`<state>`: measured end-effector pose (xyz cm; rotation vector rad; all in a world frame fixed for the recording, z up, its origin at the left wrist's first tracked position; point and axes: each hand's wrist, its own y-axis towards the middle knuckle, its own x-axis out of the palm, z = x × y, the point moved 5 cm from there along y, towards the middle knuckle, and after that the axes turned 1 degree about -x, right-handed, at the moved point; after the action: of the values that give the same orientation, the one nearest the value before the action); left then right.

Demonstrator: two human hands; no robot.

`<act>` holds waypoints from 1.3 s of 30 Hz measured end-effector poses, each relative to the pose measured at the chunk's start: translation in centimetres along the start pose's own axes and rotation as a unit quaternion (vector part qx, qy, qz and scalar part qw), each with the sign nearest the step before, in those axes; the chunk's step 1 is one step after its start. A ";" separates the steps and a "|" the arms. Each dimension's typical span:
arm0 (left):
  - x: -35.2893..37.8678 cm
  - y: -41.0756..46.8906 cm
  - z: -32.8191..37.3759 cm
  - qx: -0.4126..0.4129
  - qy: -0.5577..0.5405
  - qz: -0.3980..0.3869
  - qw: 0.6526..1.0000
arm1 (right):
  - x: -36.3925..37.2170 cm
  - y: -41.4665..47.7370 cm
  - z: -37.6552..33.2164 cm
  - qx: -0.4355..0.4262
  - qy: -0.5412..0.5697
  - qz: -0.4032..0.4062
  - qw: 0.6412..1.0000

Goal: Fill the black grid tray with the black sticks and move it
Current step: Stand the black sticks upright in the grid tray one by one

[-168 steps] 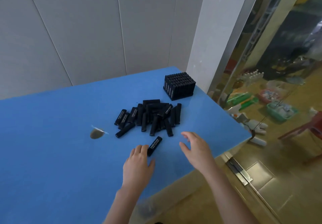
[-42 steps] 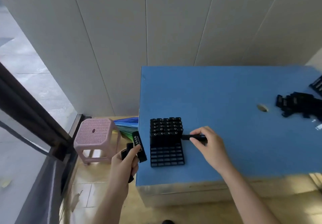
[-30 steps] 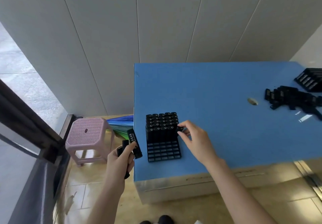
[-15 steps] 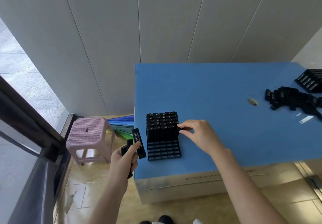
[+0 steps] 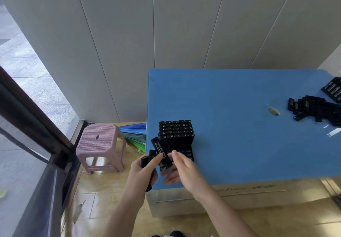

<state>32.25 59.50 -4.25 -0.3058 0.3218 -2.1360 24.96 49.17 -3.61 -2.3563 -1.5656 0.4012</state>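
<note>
Our left hand [image 5: 142, 171] was curled tight round a small bundle of short black plastic sticks [image 5: 149, 158], held just off the left edge of the blue-topped table [image 5: 239, 126]. One white-lettered stick [image 5: 162, 152] poked up out of that bundle. Our right hand [image 5: 182, 168] had its fingers half spread about the lower end of it. We could not tell whether forefinger and thumb had actually closed on it.

The black plastic grid tray [image 5: 188, 153] sat near the table's front left corner. Its far rows were full of standing sticks [image 5: 175, 131], and its near cells were empty and partly hidden behind our hands.

We judged the handover the weak point. It happened over the table edge, so a loose pinch would send the stick to the floor. Pulling one stick out could also loosen the others in the left hand. A knuckle brushing the standing rows might tip them or nudge the tray towards the corner.
</note>
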 end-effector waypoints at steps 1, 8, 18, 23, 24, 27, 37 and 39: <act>0.2 -0.1 0.1 0.008 0.002 -0.005 1.000 | 0.5 0.0 0.2 0.016 0.037 -0.007 0.999; -0.2 -0.3 -0.1 0.010 -0.007 -0.023 1.000 | -0.6 0.5 0.5 0.064 0.172 0.030 0.983; -2.4 0.0 -1.0 -0.048 -0.127 0.030 0.990 | -5.1 1.7 -3.1 -0.246 -0.274 0.179 0.912; -2.6 -0.3 -1.4 -0.060 -0.124 0.041 0.990 | -3.7 2.9 -3.4 -0.296 -0.340 0.153 0.879; -2.7 -0.4 -1.5 -0.064 -0.123 0.044 0.989 | -3.4 3.0 -3.4 -0.306 -0.346 0.153 0.873; -2.8 -0.6 -1.8 -0.077 -0.125 0.055 0.988 | -2.9 3.3 -3.6 -0.337 -0.362 0.146 0.857; -3.0 -1.3 -1.5 -0.063 -0.086 0.058 0.993 | -2.1 4.3 -4.5 -0.355 -0.384 0.048 0.851; -3.2 -1.2 -1.5 -0.056 -0.082 0.061 0.993 | -2.3 4.4 -4.2 -0.348 -0.383 0.052 0.854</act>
<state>32.54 63.01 -5.49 -0.5100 0.3568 -1.9633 29.46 45.02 -1.26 -3.0526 -2.2164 1.0581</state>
